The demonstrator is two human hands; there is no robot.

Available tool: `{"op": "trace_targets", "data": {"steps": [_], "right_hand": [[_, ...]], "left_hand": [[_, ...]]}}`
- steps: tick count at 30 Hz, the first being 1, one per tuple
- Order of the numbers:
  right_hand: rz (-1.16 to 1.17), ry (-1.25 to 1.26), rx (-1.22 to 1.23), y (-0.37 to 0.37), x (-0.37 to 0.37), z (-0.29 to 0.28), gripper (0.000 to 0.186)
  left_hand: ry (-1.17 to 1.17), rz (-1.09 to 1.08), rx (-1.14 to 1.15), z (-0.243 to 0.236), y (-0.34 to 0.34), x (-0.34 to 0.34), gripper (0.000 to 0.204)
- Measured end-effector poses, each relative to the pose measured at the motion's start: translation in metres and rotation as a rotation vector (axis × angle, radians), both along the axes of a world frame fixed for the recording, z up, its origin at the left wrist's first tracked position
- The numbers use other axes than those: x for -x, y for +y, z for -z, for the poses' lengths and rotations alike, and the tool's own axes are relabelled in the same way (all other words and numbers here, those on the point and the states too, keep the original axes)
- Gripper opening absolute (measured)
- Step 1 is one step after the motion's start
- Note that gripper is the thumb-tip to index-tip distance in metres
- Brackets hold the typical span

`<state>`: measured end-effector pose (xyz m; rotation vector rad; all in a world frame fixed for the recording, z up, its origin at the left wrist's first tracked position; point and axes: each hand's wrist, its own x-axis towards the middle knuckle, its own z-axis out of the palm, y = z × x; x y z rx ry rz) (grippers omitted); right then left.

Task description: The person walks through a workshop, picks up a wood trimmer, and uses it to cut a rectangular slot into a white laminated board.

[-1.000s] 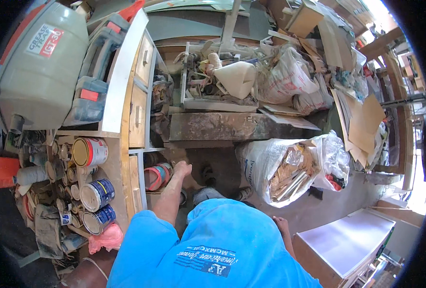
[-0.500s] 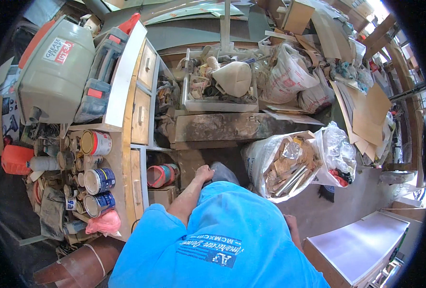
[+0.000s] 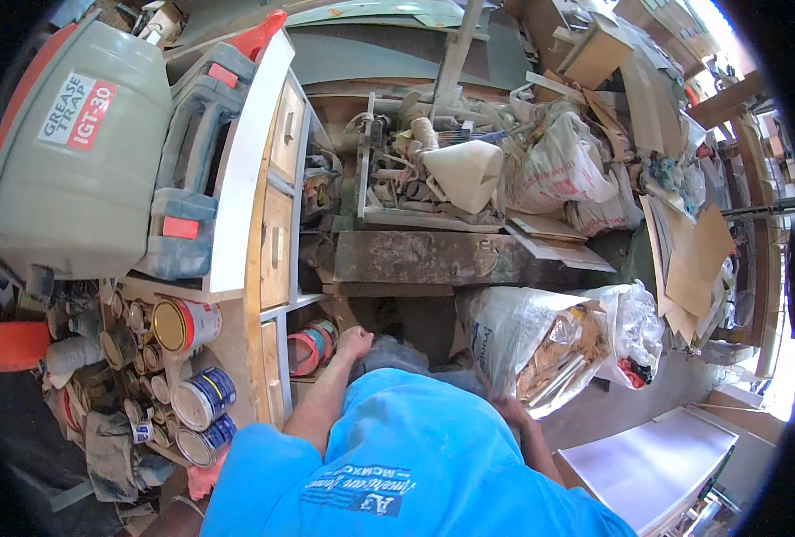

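Note:
My left hand (image 3: 355, 342) reaches forward past the blue shirt, its fingers curled. It is close to a red and green paint tin (image 3: 312, 348) in the low opening of the cabinet, and beside the grey cloth over my leg (image 3: 393, 358). What the fingers hold, if anything, is hidden. My right hand (image 3: 510, 410) is low at the near left side of a white sack (image 3: 491, 327) packed with wood offcuts and scraps (image 3: 563, 353). Shirt and sack hide most of its fingers, so grip or contact is unclear.
A wooden drawer cabinet (image 3: 275, 219) stands left, with paint cans (image 3: 202, 398) beside it and a large grey tank (image 3: 84, 188) above. Ahead, a dark plank (image 3: 415, 258) lies before a crate (image 3: 367, 179) of clutter and a white jug (image 3: 465, 174). A white-topped panel (image 3: 648, 465) is at right.
The view has shifted. My left hand has moved left, nearer the red and green paint tin. My right hand has come forward beside the white sack.

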<state>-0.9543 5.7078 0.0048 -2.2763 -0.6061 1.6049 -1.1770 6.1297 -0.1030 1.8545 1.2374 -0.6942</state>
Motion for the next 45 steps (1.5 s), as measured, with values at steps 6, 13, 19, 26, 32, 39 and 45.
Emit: {"op": "trace_targets", "data": {"steps": [6, 13, 19, 26, 32, 39, 45], "right_hand": [[-0.086, -0.360, -0.115, 0.237, -0.102, 0.021, 0.037], [-0.156, -0.566, -0.567, 0.485, -0.192, 0.135, 0.018], [-0.338, -0.817, -0.608, 0.649, -0.247, 0.227, 0.016], [-0.431, -0.847, -0.324, 0.716, -0.308, 0.306, 0.027], [-0.490, -0.854, -0.363, 0.727, -0.280, 0.288, 0.050], [-0.465, -0.842, -0.408, 0.697, -0.301, 0.314, 0.038], [-0.563, -0.782, -0.431, 0.672, -0.257, 0.283, 0.028]], "left_hand": [[0.056, -0.232, -0.037, 0.004, 0.015, 0.079, 0.047], [-0.053, -0.807, 0.308, 0.019, -0.079, 0.160, 0.039], [-0.057, -1.239, 0.377, -0.001, -0.148, 0.180, 0.030], [0.055, -1.362, 0.454, 0.000, -0.182, 0.164, 0.029], [0.219, -1.210, 0.427, -0.019, -0.175, 0.112, 0.031], [0.085, -1.173, 0.455, -0.012, -0.125, 0.102, 0.038], [0.087, -1.122, 0.402, -0.010, -0.100, 0.088, 0.038]]}}
